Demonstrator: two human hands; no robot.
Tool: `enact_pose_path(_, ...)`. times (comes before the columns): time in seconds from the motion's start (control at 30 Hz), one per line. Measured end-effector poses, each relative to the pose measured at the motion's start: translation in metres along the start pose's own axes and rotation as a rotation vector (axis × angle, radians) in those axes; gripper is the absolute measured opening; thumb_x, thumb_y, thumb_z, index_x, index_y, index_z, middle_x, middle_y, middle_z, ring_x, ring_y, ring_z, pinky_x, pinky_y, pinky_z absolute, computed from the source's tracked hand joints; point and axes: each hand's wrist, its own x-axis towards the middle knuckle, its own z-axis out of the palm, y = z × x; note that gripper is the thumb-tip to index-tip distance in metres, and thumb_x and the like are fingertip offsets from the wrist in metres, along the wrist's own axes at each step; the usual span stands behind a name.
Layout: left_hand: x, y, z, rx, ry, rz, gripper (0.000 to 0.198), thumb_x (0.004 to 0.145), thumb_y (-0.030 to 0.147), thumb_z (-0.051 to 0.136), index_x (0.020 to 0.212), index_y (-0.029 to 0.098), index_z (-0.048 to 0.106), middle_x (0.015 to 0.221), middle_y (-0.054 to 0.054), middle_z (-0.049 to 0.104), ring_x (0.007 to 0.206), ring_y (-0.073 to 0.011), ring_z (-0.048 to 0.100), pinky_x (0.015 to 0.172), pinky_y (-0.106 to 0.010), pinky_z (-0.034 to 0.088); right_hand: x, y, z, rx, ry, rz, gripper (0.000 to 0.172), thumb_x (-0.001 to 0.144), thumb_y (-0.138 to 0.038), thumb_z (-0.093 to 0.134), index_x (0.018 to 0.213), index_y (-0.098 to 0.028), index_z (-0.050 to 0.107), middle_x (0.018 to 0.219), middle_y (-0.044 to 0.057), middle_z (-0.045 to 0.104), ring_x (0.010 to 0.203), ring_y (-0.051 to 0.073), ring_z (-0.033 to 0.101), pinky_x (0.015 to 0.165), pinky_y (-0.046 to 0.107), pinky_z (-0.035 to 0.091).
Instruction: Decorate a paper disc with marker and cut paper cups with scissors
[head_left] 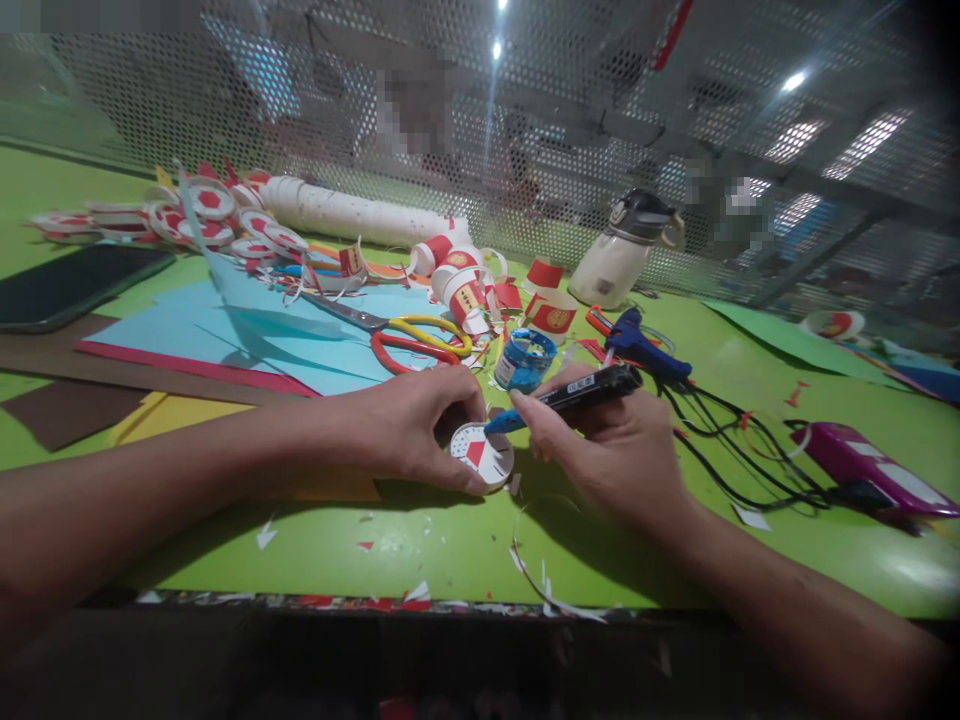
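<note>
My left hand is closed on a small round white paper piece with red segments, pinning it to the green table. My right hand grips a black marker with a blue tip, and the tip rests at the top edge of the round piece. Both forearms reach in from the near edge.
Scissors with red and yellow handles lie on blue paper sheets. A small blue pot, a blue glue gun with black cables, a white bottle, stacked cups, a phone and a purple tool stand around. Paper scraps litter the near edge.
</note>
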Motion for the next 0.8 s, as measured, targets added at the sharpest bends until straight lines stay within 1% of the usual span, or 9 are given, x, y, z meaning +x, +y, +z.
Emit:
enact_pose_path(0.1,0.0004,-0.0012,0.0008,0.009,0.007,0.002,0.044,0.067,0.043,0.075,0.097,0.019,0.053,0.088,0.000,0.057,0.075,-0.0162,0.053,0.059,-0.025,0.040,-0.0001,-0.0007,0.0010,0.004,0.015,0.051,0.028,0.080,-0.027,0.069,0.058,-0.021,0.053,0.047,-0.005,0.050,0.042,0.010,0.045,0.041,0.024,0.036)
enact_pose_path(0.17,0.0011,-0.0026,0.0016,0.022,0.016,0.013,0.046,0.066,0.044,0.075,0.097,0.019,0.053,0.088,0.000,0.057,0.075,-0.0161,0.053,0.059,-0.025,0.040,-0.0007,-0.0012,0.0015,-0.031,0.031,0.051,0.030,0.080,-0.028,0.069,0.057,-0.021,0.051,0.047,-0.005,0.048,0.043,0.010,0.043,0.041,0.025,0.034)
enact_pose_path(0.23,0.0017,-0.0031,0.0023,0.029,0.025,0.020,0.046,0.066,0.045,0.075,0.096,0.018,0.053,0.086,0.000,0.056,0.073,-0.0156,0.052,0.058,-0.025,0.039,-0.0016,-0.0019,0.0019,-0.087,0.048,0.031,0.030,0.080,-0.030,0.069,0.056,-0.021,0.052,0.048,-0.004,0.046,0.044,0.010,0.041,0.042,0.025,0.033)
enact_pose_path(0.33,0.0013,-0.0012,0.0028,0.035,0.023,0.011,0.044,0.066,0.044,0.075,0.093,0.017,0.054,0.081,0.001,0.054,0.070,-0.0145,0.050,0.056,-0.024,0.038,-0.0034,-0.0030,0.0022,-0.164,0.060,-0.048,0.028,0.080,-0.029,0.068,0.057,-0.019,0.055,0.050,-0.003,0.049,0.047,0.011,0.044,0.044,0.025,0.034)
enact_pose_path(0.4,0.0006,0.0000,0.0029,0.037,0.030,0.004,0.042,0.067,0.044,0.074,0.093,0.017,0.054,0.080,0.001,0.054,0.069,-0.0142,0.050,0.055,-0.024,0.038,-0.0044,-0.0033,0.0024,-0.174,0.057,-0.090,0.028,0.080,-0.026,0.067,0.057,-0.018,0.055,0.052,-0.002,0.051,0.048,0.011,0.045,0.046,0.025,0.036)
enact_pose_path(0.47,0.0002,0.0002,0.0030,0.034,0.036,0.011,0.042,0.068,0.044,0.073,0.093,0.017,0.054,0.080,0.001,0.054,0.069,-0.0142,0.050,0.055,-0.025,0.038,-0.0052,-0.0031,0.0024,-0.156,0.048,-0.093,0.028,0.080,-0.025,0.066,0.057,-0.018,0.054,0.052,-0.003,0.050,0.049,0.010,0.045,0.047,0.024,0.037)
enact_pose_path(0.57,0.0010,-0.0015,0.0031,0.030,0.035,0.021,0.042,0.068,0.044,0.073,0.094,0.017,0.054,0.081,0.001,0.055,0.071,-0.0146,0.051,0.056,-0.024,0.039,-0.0055,-0.0016,0.0024,-0.105,0.020,-0.051,0.025,0.081,-0.025,0.066,0.060,-0.019,0.054,0.054,-0.003,0.050,0.050,0.010,0.045,0.047,0.024,0.036)
enact_pose_path(0.7,0.0028,-0.0049,0.0032,-0.002,0.030,0.025,0.044,0.067,0.045,0.074,0.095,0.017,0.053,0.082,0.001,0.055,0.071,-0.0145,0.052,0.057,-0.024,0.040,-0.0041,0.0002,0.0027,0.011,-0.030,0.037,0.017,0.080,-0.025,0.066,0.067,-0.019,0.056,0.055,-0.004,0.053,0.049,0.011,0.048,0.045,0.024,0.038)
enact_pose_path(0.8,0.0026,-0.0063,0.0033,-0.011,0.028,0.020,0.045,0.067,0.046,0.074,0.095,0.018,0.052,0.081,0.002,0.054,0.069,-0.0138,0.051,0.055,-0.023,0.039,-0.0024,-0.0008,0.0028,0.125,0.012,0.106,0.016,0.079,-0.025,0.067,0.068,-0.020,0.056,0.049,-0.006,0.052,0.041,0.010,0.048,0.041,0.023,0.038)
